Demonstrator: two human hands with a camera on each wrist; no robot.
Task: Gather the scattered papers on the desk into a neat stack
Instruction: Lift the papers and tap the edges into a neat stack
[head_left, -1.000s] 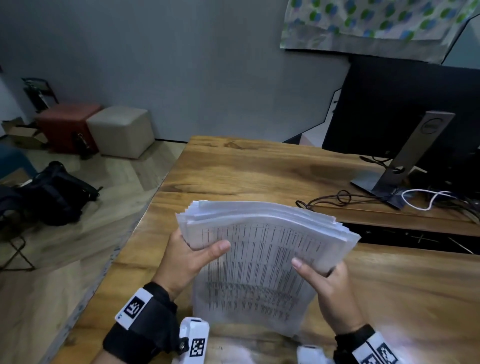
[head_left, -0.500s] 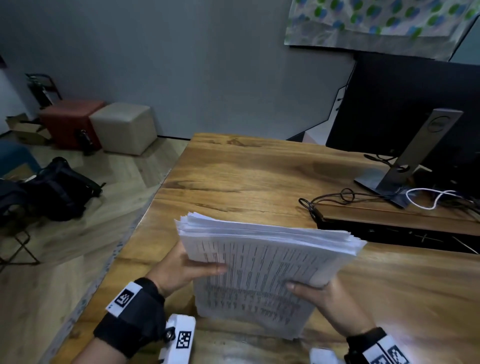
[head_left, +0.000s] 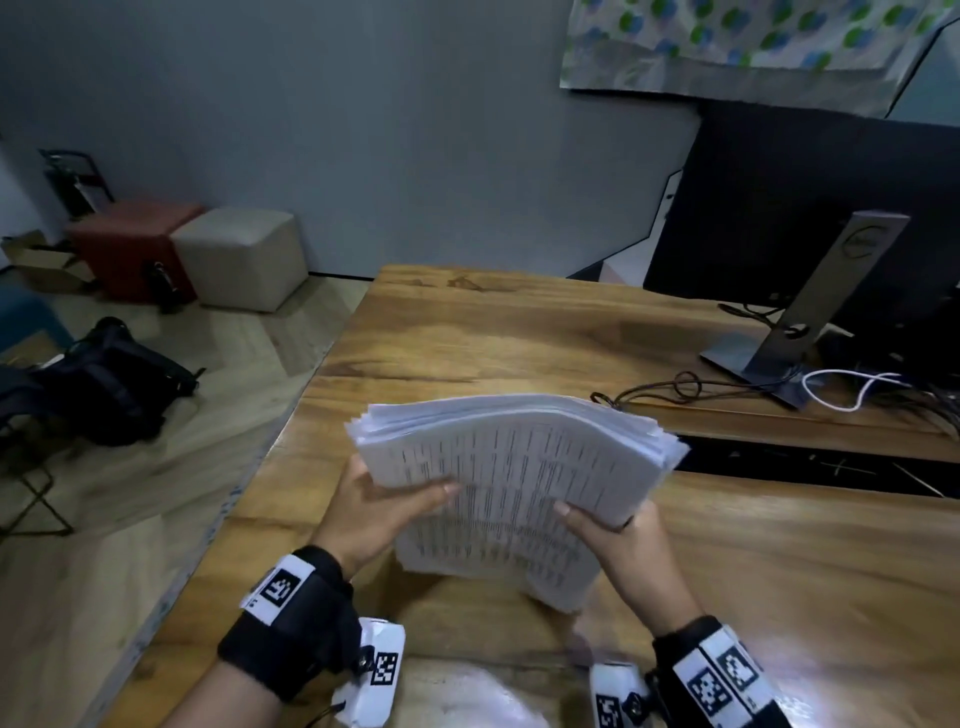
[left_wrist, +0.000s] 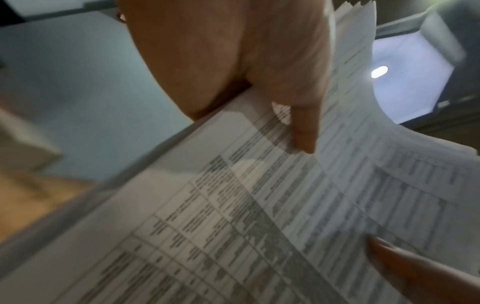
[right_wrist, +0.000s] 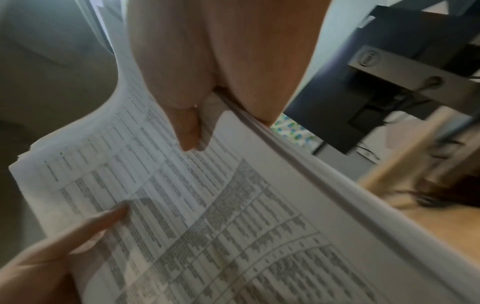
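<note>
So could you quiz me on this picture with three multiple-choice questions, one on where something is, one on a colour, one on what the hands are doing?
1. Where is the monitor stand?
A. On the desk, far right
B. On the floor beside the stools
C. Under the paper stack

2. What colour is the stool nearest the desk?
A. Blue
B. Beige
C. Black

3. How is the paper stack held?
A. Lying flat on the desk, untouched
B. Pinched by one hand only
C. Gripped on both sides, standing on edge, top bowed

Answers:
1. A: its base sits on the wood at the right, cables beside it.
2. B: the beige cube is next to a red one, on the desk side.
3. C: the left hand and right hand each clasp a side, thumbs on the printed front page.
</note>
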